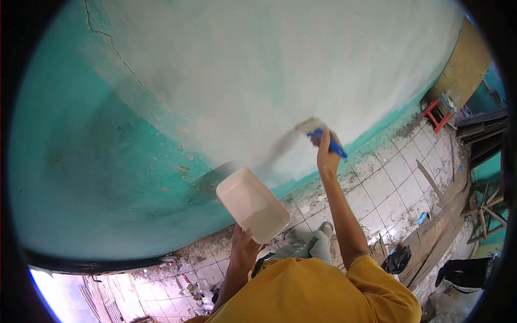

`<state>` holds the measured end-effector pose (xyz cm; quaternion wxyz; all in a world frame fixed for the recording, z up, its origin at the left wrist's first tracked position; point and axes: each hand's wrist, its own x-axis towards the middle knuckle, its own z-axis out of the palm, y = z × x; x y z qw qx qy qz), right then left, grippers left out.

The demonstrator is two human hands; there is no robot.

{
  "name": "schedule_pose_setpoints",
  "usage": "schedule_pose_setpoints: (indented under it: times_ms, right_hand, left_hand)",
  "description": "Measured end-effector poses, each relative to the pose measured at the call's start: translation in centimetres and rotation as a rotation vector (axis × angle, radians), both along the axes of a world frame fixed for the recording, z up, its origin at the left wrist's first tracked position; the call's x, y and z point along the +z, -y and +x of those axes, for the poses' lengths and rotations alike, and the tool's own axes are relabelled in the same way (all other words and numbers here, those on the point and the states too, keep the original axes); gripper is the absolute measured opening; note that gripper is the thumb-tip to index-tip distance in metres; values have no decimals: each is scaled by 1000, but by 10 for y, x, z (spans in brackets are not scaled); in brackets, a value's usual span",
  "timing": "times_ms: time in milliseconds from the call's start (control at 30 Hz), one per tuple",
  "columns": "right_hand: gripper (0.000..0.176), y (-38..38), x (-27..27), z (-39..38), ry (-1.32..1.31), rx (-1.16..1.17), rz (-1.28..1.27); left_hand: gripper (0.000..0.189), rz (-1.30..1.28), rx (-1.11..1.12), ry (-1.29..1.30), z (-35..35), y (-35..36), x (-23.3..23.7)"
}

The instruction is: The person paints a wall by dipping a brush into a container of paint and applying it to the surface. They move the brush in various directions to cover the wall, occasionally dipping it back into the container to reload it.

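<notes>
My right hand (327, 153) is closed round the blue handle of a wide brush (335, 146), whose pale bristles lie at the wall. White paint covers much of the teal wall (237, 81), with bare teal at the left and along the bottom edge. My left hand (245, 245) grips the lower end of a white rectangular tray (253, 204), tilted, with whitish paint inside. The tray is held near the lower part of the wall, left of the brush.
A red stool (437, 116) stands by the wall at the right. Wooden boards (436, 237), a black plastic bag (397, 260) and dark cloth (466, 273) lie on the right. Debris is scattered over the tiled floor (379, 185). A crack runs down the upper left wall.
</notes>
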<state>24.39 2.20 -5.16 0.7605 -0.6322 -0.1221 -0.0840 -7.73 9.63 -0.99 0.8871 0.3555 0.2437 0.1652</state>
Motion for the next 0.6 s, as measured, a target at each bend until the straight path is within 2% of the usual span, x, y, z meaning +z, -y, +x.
schedule_pose_setpoints:
  times_ms: [67,133,233,333,367,433,500,567,600]
  right_hand:
    - [39,-5,65,10,54,0,50]
    - [39,-7,122,18,145,71,237]
    - [40,-3,151,19,186,172,374]
    - [44,-10,81,18,109,148,376]
    - [42,-13,51,13,1,151,428]
    - [42,-12,-8,-7,-104,87,279]
    - [42,-8,-62,-19,-140,35,266]
    - [43,-1,-91,-24,-302,50,212]
    - [42,2,-83,-24,-271,44,169]
  left_hand:
    - [73,17,-19,13,0,2,2]
    - [73,13,-22,24,0,3,1]
    - [73,-2,3,19,-2,9,0]
    - [75,-12,44,11,-1,12,1]
    - [76,-15,58,13,-1,13,1]
    - [77,-16,51,13,-1,11,-2]
    - [77,-19,40,7,-4,10,-2]
    - [77,-26,35,-12,-5,10,0]
    - [77,-25,33,-9,-4,8,-1]
